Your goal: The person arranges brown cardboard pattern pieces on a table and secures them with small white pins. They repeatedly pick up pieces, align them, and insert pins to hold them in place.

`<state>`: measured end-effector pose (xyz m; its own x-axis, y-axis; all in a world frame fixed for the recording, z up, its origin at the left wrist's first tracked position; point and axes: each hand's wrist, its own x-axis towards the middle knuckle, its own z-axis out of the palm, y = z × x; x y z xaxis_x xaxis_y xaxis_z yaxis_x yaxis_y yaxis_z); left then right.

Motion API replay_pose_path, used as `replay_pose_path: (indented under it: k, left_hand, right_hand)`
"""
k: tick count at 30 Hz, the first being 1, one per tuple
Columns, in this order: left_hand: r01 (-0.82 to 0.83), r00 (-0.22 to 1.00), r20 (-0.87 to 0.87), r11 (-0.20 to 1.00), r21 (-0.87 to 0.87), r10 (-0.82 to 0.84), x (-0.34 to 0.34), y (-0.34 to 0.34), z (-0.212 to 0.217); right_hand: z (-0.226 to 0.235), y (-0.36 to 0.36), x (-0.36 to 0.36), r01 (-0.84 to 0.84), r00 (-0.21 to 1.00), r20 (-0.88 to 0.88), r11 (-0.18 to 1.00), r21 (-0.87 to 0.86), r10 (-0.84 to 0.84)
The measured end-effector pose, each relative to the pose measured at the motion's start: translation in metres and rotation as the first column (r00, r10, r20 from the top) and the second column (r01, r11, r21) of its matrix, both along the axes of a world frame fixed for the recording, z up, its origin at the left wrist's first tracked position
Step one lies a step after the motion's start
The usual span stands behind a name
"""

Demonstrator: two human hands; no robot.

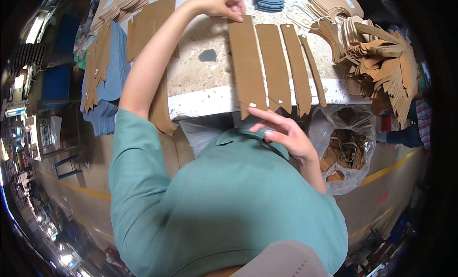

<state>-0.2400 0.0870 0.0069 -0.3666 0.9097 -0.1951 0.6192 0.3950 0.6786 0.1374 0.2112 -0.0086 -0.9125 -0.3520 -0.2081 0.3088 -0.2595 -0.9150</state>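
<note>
Several long brown leather strips lie side by side on the speckled worktable [200, 81], their pointed ends hanging over its white front edge. My left hand [220, 4] presses fingertips on the far end of the widest strip [246, 62]. My right hand [282, 132] pinches the near, pointed end of that same strip just below the table edge. To its right lie a second strip [274, 65], a third strip [296, 67] and a thin strip [313, 69].
A fanned stack of tan cut pieces [381, 62] fills the table's right end. Brown and blue pieces [102, 62] pile up at the left. A clear plastic bag of scraps [344, 148] hangs below the table at right. Dark blue pieces [268, 0] lie at the far edge.
</note>
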Motion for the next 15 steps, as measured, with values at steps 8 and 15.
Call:
replay_pose_path:
  k: [8,15]
  left_hand:
    - [0.096,0.987,-0.125,0.995,-0.009,-0.097,0.018,0.074,-0.010]
    - [0.101,0.995,-0.028,0.995,0.016,-0.100,0.012,0.075,-0.029]
  right_hand:
    - [-0.015,0.034,0.019,0.217,0.969,0.116,0.976,0.030,-0.219]
    - [-0.021,0.039,0.023,0.236,0.956,0.164,0.970,0.055,-0.242]
